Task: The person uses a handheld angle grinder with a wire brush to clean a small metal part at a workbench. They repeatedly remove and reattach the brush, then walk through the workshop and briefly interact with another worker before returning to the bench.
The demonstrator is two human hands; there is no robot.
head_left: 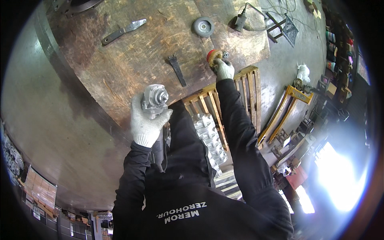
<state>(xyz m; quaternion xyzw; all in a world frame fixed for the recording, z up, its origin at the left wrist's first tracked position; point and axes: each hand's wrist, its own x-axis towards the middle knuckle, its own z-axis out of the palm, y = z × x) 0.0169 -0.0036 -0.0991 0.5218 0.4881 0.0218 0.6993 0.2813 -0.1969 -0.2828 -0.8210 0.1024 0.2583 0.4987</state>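
White knit gloves point(144, 134) covered both hands, which were well apart: the left hand point(145, 120) was clamped round the head of an angle grinder point(153, 98) at the tabletop's point(144, 60) near edge, its exposed spindle point(163, 97) turned upward, while the right hand point(224, 69) pinched a brass-coloured cup point(215, 56) with a red rim, toward the near right corner. A small metal fitting point(226, 55) lay just beside the cup, and a black wrench point(177, 71) lay between the two hands. A grey disc point(204, 27) sat farther back, and a knife-like tool point(124, 32) lay toward the left edge. The fitting looked the likeliest loss — a nudge from the right hand could send it rolling off the near edge toward the slatted pallet point(200, 93). If the grinder's switch were knocked with power on, glove fibres might snag on the spindle — whether it was plugged in, I could not tell.
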